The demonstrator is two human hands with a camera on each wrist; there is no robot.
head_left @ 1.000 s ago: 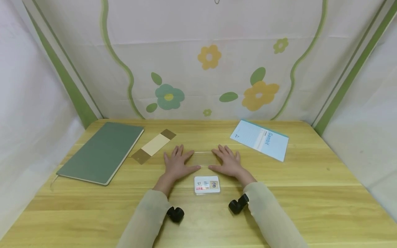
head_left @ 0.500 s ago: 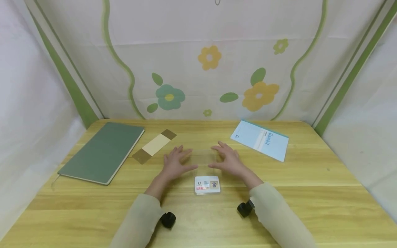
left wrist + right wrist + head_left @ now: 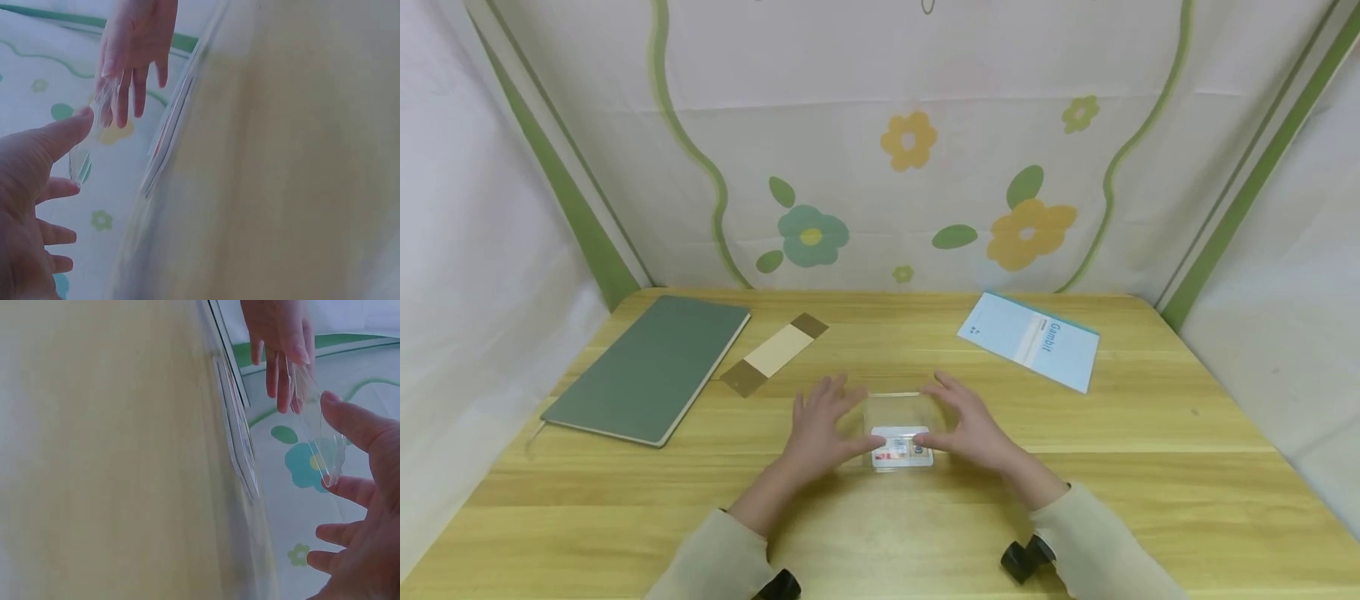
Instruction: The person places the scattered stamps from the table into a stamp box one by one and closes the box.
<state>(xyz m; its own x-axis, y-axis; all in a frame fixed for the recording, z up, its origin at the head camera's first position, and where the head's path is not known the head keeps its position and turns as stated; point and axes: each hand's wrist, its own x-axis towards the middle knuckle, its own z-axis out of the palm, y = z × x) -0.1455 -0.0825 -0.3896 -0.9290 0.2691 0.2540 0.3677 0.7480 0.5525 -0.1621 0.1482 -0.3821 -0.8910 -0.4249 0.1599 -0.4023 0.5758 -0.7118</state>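
Observation:
Both hands hold a clear plastic box lid [image 3: 898,408] between them, raised off the table. My left hand [image 3: 817,430] pinches its left side between thumb and index finger, the other fingers spread. On the opposite side, my right hand [image 3: 974,430] grips it the same way. Under the near part of the lid lies a white printed card in a clear case [image 3: 901,458], flat on the table and seen partly through the plastic. In the right wrist view the lid [image 3: 326,447] is tilted and apart from the case [image 3: 236,428].
A dark green notebook [image 3: 651,367] lies at the left of the wooden table [image 3: 1150,500]. Next to it is a brown and cream card strip [image 3: 778,350]. A light blue Gambit pad [image 3: 1030,340] sits at the back right. A flowered curtain [image 3: 850,75] hangs behind.
The hands have lifted the clear lid from the table and drawn it toward the body, so it now overlaps the card case in the head view. The case has stayed put.

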